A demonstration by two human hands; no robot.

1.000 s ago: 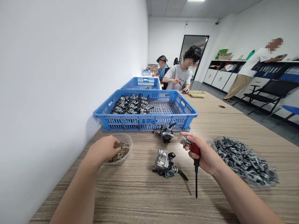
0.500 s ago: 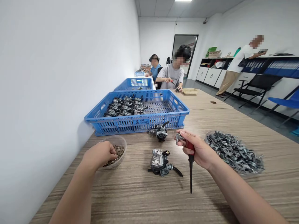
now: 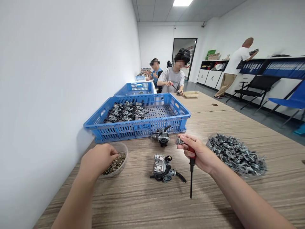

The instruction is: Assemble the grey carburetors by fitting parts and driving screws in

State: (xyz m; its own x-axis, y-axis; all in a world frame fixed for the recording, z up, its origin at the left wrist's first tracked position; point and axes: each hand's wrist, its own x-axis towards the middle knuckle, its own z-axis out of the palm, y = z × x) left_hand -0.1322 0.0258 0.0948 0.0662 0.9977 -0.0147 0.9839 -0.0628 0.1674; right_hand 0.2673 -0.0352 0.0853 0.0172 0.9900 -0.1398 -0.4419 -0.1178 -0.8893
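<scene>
I see my left hand [image 3: 97,159] dipping its fingers into the screw bowl [image 3: 116,162] at nine o'clock, while my right hand [image 3: 199,154] grips the screwdriver [image 3: 191,171] and a small part, tip-down beside the carburetor [image 3: 164,168] on the bench [image 3: 214,203].

A blue crate [image 3: 140,127] is sitting on a wood-grain table [image 3: 214,114]. A red-handled screwdriver [image 3: 191,165] is showing beside silver-and-black carburetors [image 3: 164,167].

The wooden table [image 3: 166,203] carries blue crates [image 3: 140,128], two carburetors [image 3: 164,168], and two bowls [image 3: 120,159].
</scene>
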